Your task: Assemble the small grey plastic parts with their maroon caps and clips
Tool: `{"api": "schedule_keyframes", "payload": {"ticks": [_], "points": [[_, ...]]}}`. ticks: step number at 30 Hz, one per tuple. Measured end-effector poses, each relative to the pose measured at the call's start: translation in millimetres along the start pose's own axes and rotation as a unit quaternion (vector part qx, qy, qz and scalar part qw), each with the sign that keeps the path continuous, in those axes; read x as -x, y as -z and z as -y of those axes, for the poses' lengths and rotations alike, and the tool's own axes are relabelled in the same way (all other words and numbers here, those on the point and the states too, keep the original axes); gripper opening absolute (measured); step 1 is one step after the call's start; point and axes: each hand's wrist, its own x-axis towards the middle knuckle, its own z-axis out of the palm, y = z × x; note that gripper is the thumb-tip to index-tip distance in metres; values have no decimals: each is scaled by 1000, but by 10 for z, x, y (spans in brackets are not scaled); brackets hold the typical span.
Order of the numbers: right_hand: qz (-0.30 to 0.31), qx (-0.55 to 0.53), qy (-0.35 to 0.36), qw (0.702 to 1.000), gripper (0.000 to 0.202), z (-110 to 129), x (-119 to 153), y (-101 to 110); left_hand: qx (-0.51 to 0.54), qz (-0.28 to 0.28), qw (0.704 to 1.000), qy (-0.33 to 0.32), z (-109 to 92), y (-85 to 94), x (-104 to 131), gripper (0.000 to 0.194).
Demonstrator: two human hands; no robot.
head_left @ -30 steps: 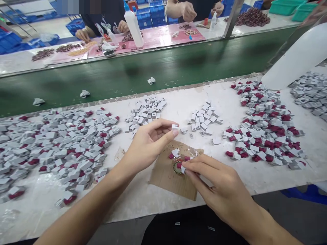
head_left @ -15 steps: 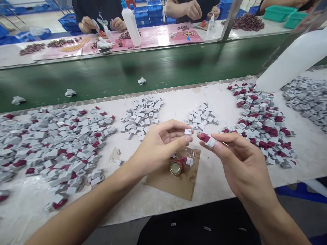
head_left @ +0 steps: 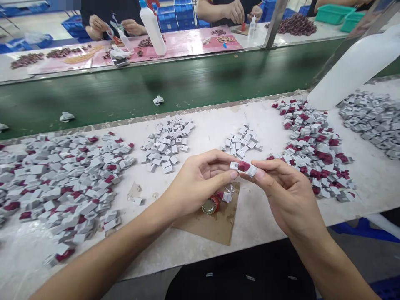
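My left hand (head_left: 206, 179) pinches a small light-grey plastic block (head_left: 233, 165) with a notch in it. Between the thumb and fingers of my right hand (head_left: 281, 187) is a small maroon-and-grey plastic piece (head_left: 244, 166). Its maroon end meets the notched side of the grey block; how deep it sits I cannot tell. Below the hands, a brown cardboard sheet (head_left: 215, 229) lies on the table, bearing a bottle cap (head_left: 210, 205) and another maroon-and-grey piece (head_left: 226, 196), both partly behind my left hand.
Loose grey blocks (head_left: 168, 141) and a smaller heap (head_left: 242, 141) lie beyond my hands. Maroon-and-grey pieces are piled left (head_left: 71, 179) and right (head_left: 321, 150). A white bottle (head_left: 353, 71) leans at right. Across the green conveyor belt (head_left: 193, 79), other people's hands (head_left: 234, 12) work.
My hands have come together, bringing the maroon end of the right-hand piece against the grey block in my left. The whole view has shifted slightly.
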Motion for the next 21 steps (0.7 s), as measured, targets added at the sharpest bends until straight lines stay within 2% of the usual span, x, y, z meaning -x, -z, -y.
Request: {"api": "schedule_keyframes", "payload": {"ticks": [5,9,12,17,21], "points": [[35,83,41,995,12,96,-29,24,-9,6,1000,-14,-4,-50,-2,9],[62,92,56,992,12,200,-91,83,-49,8,999,-23,-65,-83,-76,7],[50,94,48,993,11,245,-143,137,-55,13,998,9,-116,-99,-174,9],[45,85,42,994,14,308,-177,205,50,34,995,84,-122,-135,-316,14],[41,77,48,995,17,338,-194,209,121,32,988,92,-91,-136,-383,19]]}}
